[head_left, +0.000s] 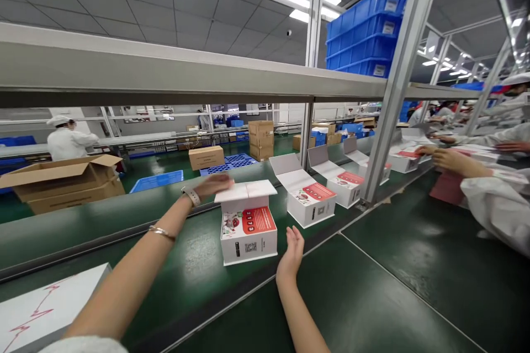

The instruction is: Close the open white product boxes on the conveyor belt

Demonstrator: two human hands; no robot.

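White printed card (41, 309) at 7 o'clock, on the green conveyor belt (186, 253). Left hand (213, 185) open, flat, at the left end of the raised lid (246, 192); contact unclear. Nearest white carton (248, 240) at 12 o'clock, open, red-printed inner face showing. Right hand (291, 253) open, palm up, empty, at the carton's 4 o'clock. Further open cartons (310, 201) toward 2 o'clock. No carton in view is shut.

A green conveyor belt (186, 256) is lined with open white boxes (310, 210) — lids raised — a flat red-marked carton (41, 309) laid alongside.
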